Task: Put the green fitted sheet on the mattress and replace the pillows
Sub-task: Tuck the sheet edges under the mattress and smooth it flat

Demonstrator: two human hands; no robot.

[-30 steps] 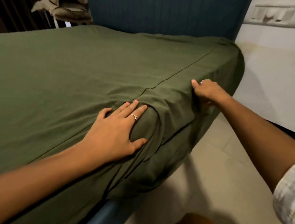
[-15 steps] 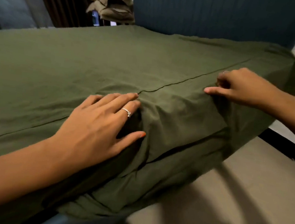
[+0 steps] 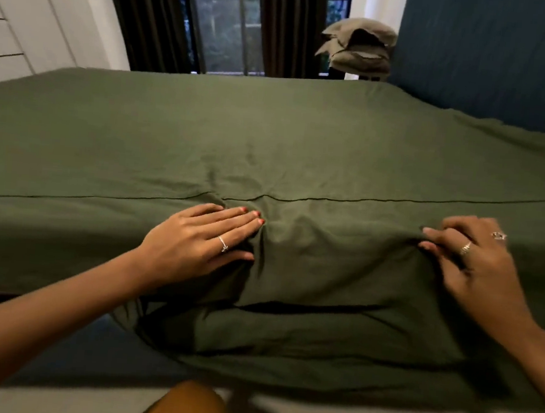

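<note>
Head view: one green fitted sheet (image 3: 303,143) spread over the whole mattress top, its near edge draped down the side facing the camera. One dark seam line (image 3: 380,201) runs left-right across the sheet, parallel to that near edge; the sheet's visible long run follows the same left-right direction, right end against the blue headboard (image 3: 491,60).

Two hands, both on the sheet just on the near side of the seam. Left hand (image 3: 195,242): fingers straight, palm flat, pressing the cloth down, with a bunch of wrinkles gathered at its fingertips. One ring on it. Right hand (image 3: 477,257): motion-blurred, fingers bent over a fold of sheet at the mattress edge; cannot tell whether it actually pinches the cloth or just lies on it. Two rings on it. Between the hands the sheet sags loose, and one horizontal fold hangs below them.

Pillows (image 3: 357,45): one beige stack beyond the far side of the sheet, beside the headboard; looks like two, but the count isn't clear. None on the sheet.
</note>
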